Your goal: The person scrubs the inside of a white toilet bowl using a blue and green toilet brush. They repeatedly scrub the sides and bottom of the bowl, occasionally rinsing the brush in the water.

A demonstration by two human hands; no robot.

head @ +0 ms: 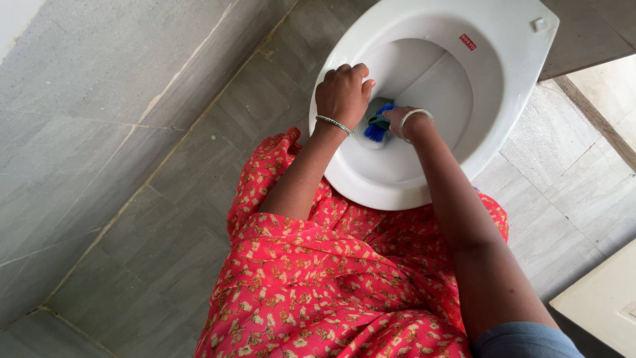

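Left hand (342, 93) rests curled over the near rim of the white ceramic toilet bowl (503, 79), fingers folded onto the edge, apparently bracing the body while leaning in. Right hand (399, 120) reaches down inside the bowl, clenched around a green-handled scrubbing brush with blue bristles (377, 126). Bristles press against the inner wall.

You wear a red garment (331, 278) printed with small cream flowers, a thin beaded bangle (334, 124) on your left wrist, a plain silver bangle (414, 118) on your right, and a blue-grey sleeve (523, 339).
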